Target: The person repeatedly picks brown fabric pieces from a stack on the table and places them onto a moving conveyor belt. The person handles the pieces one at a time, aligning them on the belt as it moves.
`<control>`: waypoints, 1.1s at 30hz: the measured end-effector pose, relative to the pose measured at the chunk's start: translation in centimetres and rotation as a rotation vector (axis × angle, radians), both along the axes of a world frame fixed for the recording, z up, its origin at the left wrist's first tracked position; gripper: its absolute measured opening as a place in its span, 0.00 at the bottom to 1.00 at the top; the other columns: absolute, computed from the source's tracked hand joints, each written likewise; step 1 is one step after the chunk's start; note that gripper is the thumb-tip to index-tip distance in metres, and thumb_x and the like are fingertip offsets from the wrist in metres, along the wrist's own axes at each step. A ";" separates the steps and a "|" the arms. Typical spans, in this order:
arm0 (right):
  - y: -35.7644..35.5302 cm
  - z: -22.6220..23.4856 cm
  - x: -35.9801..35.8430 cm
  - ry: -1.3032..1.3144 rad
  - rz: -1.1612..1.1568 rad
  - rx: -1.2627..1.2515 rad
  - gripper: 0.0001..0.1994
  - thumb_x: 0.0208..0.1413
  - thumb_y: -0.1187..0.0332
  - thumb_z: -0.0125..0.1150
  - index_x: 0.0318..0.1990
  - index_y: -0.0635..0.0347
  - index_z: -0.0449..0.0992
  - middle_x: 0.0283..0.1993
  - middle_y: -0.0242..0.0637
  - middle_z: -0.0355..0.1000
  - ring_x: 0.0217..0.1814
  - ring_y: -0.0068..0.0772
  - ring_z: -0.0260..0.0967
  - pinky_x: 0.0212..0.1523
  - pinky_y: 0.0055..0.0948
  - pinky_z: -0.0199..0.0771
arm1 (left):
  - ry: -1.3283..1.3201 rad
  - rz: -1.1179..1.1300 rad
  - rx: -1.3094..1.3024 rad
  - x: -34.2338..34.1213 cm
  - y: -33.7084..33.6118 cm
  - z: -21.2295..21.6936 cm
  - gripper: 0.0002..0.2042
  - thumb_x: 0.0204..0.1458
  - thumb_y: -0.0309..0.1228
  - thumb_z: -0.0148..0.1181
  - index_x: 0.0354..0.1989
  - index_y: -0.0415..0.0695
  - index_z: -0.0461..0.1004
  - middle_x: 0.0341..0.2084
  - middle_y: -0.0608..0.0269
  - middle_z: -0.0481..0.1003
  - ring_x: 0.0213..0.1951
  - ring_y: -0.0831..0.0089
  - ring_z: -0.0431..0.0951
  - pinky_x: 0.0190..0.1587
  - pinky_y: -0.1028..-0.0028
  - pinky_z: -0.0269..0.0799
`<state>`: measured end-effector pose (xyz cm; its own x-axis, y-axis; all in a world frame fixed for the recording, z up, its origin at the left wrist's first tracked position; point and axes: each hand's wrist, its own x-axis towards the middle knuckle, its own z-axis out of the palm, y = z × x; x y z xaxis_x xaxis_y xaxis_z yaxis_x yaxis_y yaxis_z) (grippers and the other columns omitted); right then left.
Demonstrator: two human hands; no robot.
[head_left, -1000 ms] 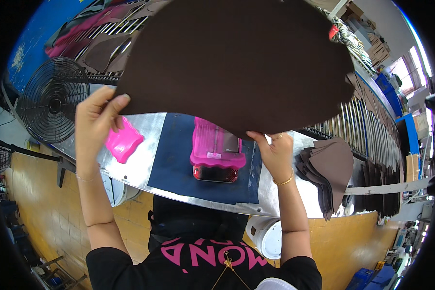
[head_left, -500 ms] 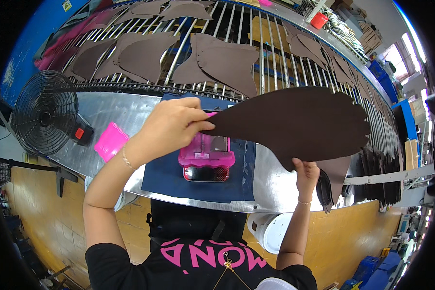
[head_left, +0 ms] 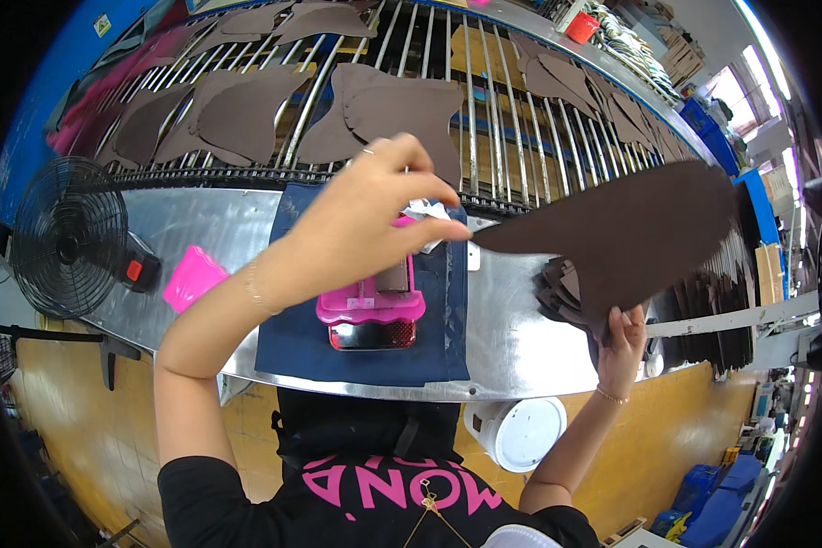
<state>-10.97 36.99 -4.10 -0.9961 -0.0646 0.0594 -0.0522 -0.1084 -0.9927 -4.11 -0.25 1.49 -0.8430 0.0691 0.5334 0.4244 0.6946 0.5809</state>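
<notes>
A large dark brown sheet piece (head_left: pixel 639 215), rounded at one end and tapering to a point, hangs raised over the right part of the metal table. My right hand (head_left: pixel 622 342) grips its lower edge between thumb and fingers. At the narrow tip is my left hand (head_left: pixel 374 205), thumb and forefinger spread apart; the thumb end lies right by the tip. Below my left forearm, a pink tray-like holder (head_left: pixel 374 306) stands on a dark blue mat (head_left: pixel 292 347). Cut brown pieces (head_left: pixel 557 288) are stacked on the table beneath the raised sheet.
Behind the table, a rack of metal rods (head_left: pixel 489 110) carries several brown pieces (head_left: pixel 384 110). A black fan (head_left: pixel 68 237) and a pink scalloped container (head_left: pixel 194 277) are at left. A white bar (head_left: pixel 749 317) juts in from the right; a white bucket (head_left: pixel 525 437) stands below the table edge.
The brown sheet has moved right with my right hand. My left fingers have parted from their pinch on its tip. The stacked pieces beneath now show more.
</notes>
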 end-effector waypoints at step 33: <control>3.7 -5.5 -10.2 0.193 -0.297 0.602 0.14 0.59 0.64 0.57 0.47 0.64 0.73 0.32 0.37 0.75 0.32 0.27 0.73 0.36 0.25 0.74 | -0.262 0.390 0.475 10.1 -10.6 -3.9 0.09 0.55 0.26 0.56 0.42 0.38 0.75 0.26 0.69 0.68 0.28 0.82 0.64 0.32 0.82 0.59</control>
<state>-21.19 40.66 -9.57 -0.9519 0.1320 0.2765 -0.1757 0.5040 -0.8456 6.02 -10.86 -2.39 -0.8646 -0.4591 0.2043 -0.0031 0.4115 0.9114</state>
